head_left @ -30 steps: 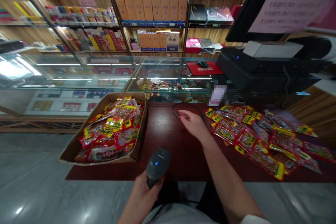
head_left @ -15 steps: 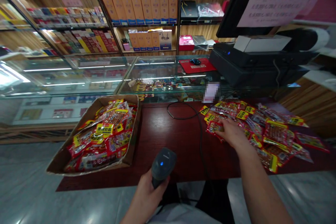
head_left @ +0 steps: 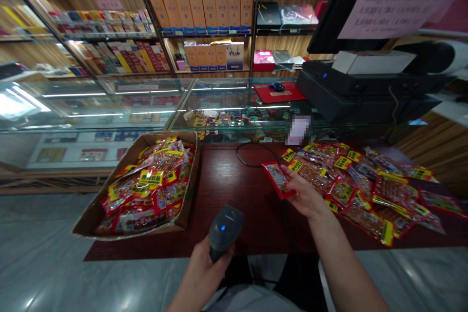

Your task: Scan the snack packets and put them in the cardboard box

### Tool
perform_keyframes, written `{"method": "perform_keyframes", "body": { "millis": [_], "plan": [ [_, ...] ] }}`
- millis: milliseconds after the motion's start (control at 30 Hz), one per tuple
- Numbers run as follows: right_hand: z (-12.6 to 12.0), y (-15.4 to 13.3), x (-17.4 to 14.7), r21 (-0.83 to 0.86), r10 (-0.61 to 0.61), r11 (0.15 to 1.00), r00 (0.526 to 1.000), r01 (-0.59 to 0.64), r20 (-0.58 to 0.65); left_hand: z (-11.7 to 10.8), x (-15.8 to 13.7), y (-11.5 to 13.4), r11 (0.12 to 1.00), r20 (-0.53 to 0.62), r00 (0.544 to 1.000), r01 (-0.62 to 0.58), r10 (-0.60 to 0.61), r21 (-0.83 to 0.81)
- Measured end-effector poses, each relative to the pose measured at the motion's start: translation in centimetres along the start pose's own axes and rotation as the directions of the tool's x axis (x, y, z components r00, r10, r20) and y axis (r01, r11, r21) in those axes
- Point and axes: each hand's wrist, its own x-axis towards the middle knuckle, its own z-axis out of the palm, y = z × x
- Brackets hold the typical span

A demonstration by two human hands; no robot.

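Observation:
My left hand (head_left: 206, 269) is wrapped round the handle of a dark grey barcode scanner (head_left: 225, 226) with a blue light, held near the table's front edge. In my right hand (head_left: 302, 192) is a red snack packet (head_left: 277, 180), gripped at its right side above the table. Just right of that hand lies a loose pile of red and yellow snack packets (head_left: 380, 195). At the left, an open cardboard box (head_left: 192, 180) holds many similar snack packets (head_left: 151, 177).
Dark red wooden table (head_left: 215, 175) with a black cable (head_left: 252, 144) on it. Behind stands a glass display counter (head_left: 219, 95) with a mouse (head_left: 277, 87) on a red pad. A monitor (head_left: 329, 14) and a black cash drawer (head_left: 365, 102) stand at the right.
My right hand has lifted a snack packet from the pile and moved left with it over the table. My left hand still holds the scanner in nearly the same place.

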Motion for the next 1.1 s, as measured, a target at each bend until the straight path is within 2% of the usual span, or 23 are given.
{"method": "perform_keyframes", "body": {
  "millis": [67,267,400,567,667,767,933,1100],
  "plan": [
    [0.4,0.5,-0.2,0.019,0.011,1.0,1.0,-0.012,0.028,-0.1,-0.1,0.2,1.0,-0.012,1.0,0.009,-0.009,0.007],
    [0.3,1.2,0.3,-0.039,-0.104,0.994,0.984,0.099,-0.146,-0.2,-0.2,0.5,1.0,-0.01,1.0,0.005,-0.005,0.01],
    [-0.1,1.2,0.5,-0.191,-0.136,0.975,0.986,0.116,-0.093,-0.3,-0.3,0.3,0.998,0.015,0.999,-0.049,0.048,0.029],
    [0.8,1.5,0.4,-0.516,-0.271,0.826,0.963,0.228,-0.008,-0.5,-0.7,1.2,0.982,0.067,0.985,-0.162,0.156,0.093],
    [2.0,1.8,0.3,-0.632,-0.307,0.73,0.951,0.259,0.035,-0.5,-0.9,2.1,0.976,0.104,0.979,-0.186,0.174,0.113],
    [3.0,2.1,0.4,-0.653,-0.332,0.696,0.94,0.299,0.076,-0.4,-1.0,2.5,0.977,0.136,0.976,-0.183,0.167,0.11],
    [3.8,2.5,0.9,-0.625,-0.328,0.721,0.942,0.299,0.072,-0.4,-1.1,2.3,0.978,0.156,0.973,-0.184,0.168,0.097],
    [4.4,2.0,1.0,-0.637,-0.33,0.706,0.939,0.31,0.092,-0.6,-1.2,2.4,0.982,0.146,0.977,-0.168,0.155,0.082]
  ]
}}
